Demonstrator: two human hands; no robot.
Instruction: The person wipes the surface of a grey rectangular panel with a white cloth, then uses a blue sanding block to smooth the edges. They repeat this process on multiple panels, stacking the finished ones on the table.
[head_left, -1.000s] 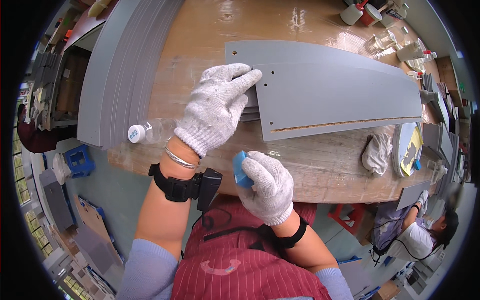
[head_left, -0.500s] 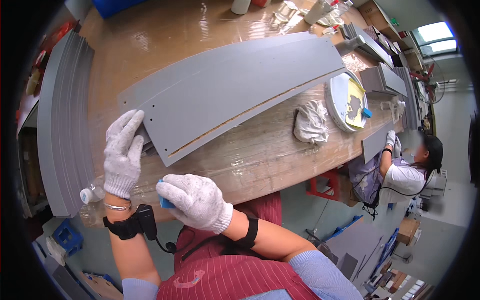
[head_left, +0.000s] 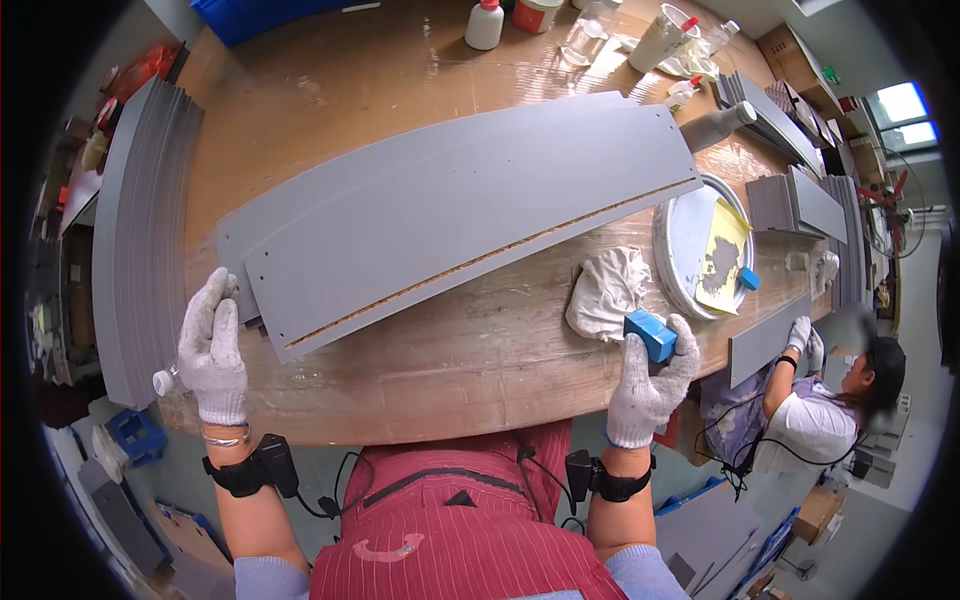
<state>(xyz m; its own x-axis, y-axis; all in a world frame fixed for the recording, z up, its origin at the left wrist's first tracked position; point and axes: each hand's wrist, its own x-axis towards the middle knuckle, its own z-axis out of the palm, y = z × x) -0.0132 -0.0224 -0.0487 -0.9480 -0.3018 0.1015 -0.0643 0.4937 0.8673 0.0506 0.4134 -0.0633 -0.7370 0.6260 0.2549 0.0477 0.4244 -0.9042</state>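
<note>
Two grey boards lie stacked askew on the table; the upper grey board [head_left: 480,215] has small drilled holes and a long brown groove near its front edge. At the left end of the lower grey board [head_left: 232,235] is my gloved left hand [head_left: 213,350], fingers stretched out; whether they touch the edge is hard to see. My gloved right hand [head_left: 648,395] pinches a blue rectangular block [head_left: 650,335] between thumb and fingers. Just behind the block lies a crumpled white rag [head_left: 608,290]. Beside the rag stands a round white lid or tub [head_left: 678,225] with a putty-smeared yellow sheet [head_left: 727,255].
A tall stack of grey boards [head_left: 150,240] stands at the left. Bottles, including a white bottle with red cap [head_left: 485,25], line the far side. A second blue block [head_left: 748,278] rests by the yellow sheet. At right a co-worker [head_left: 800,400] handles another board.
My right hand has moved right with the blue block, from near the left hand to beside the rag. My left hand has shifted slightly down and left in the picture.
</note>
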